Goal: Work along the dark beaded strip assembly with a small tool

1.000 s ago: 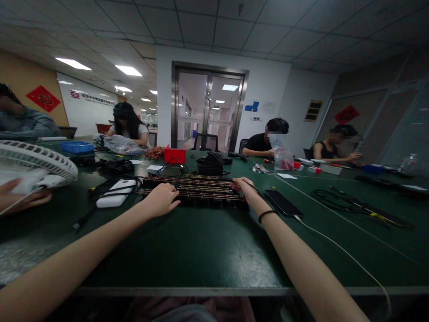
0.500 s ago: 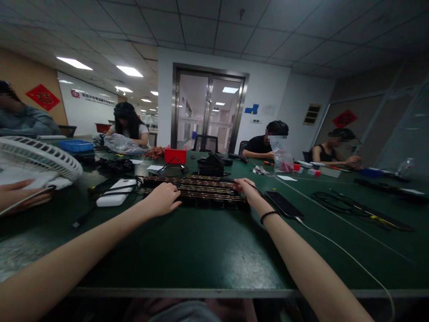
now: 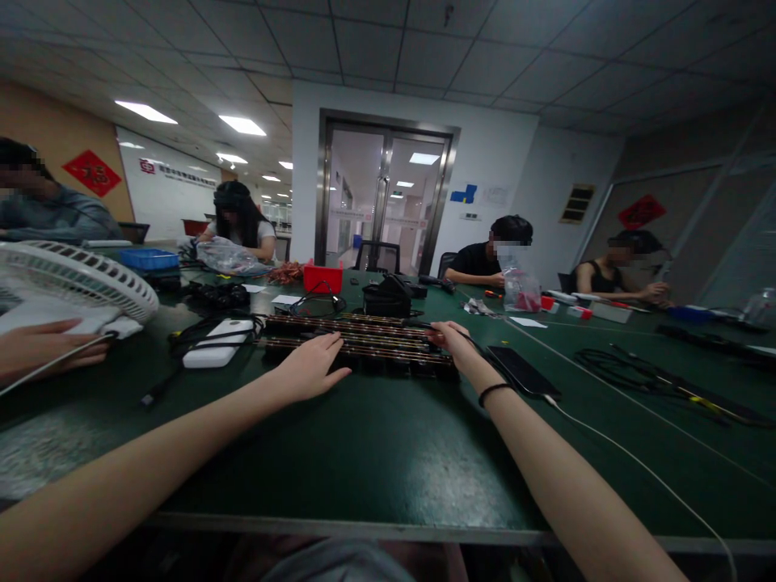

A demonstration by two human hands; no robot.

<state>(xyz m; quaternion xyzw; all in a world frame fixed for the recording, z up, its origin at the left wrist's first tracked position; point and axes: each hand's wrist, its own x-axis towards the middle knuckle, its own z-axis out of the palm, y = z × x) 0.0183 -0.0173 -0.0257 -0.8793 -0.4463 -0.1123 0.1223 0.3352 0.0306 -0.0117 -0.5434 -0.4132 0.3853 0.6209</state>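
A row of long, thin dark rods with coppery lines (image 3: 381,343) lies side by side across the table in front of me. My left hand (image 3: 312,365) rests at the left part of the row, palm down, its fingers stretched out and thumb apart. At the right end, my right hand (image 3: 453,343) is closed in a pinch. A thin black cable (image 3: 413,323) pokes out left of its fingertips and trails behind the wrist. What lies under the palms is hidden.
Left of the rods lie a white power bank (image 3: 217,343) with black cables and a white fan (image 3: 78,279) beside another person's hand (image 3: 52,352). A phone (image 3: 522,370) on a white cord lies right. Behind are a black case (image 3: 388,297) and red bin (image 3: 322,279). Several people sit around.
My left hand has slid a little right along the rods, and its curled fingers have straightened. The right hand keeps its pinch at the right end. The whole view has shifted slightly.
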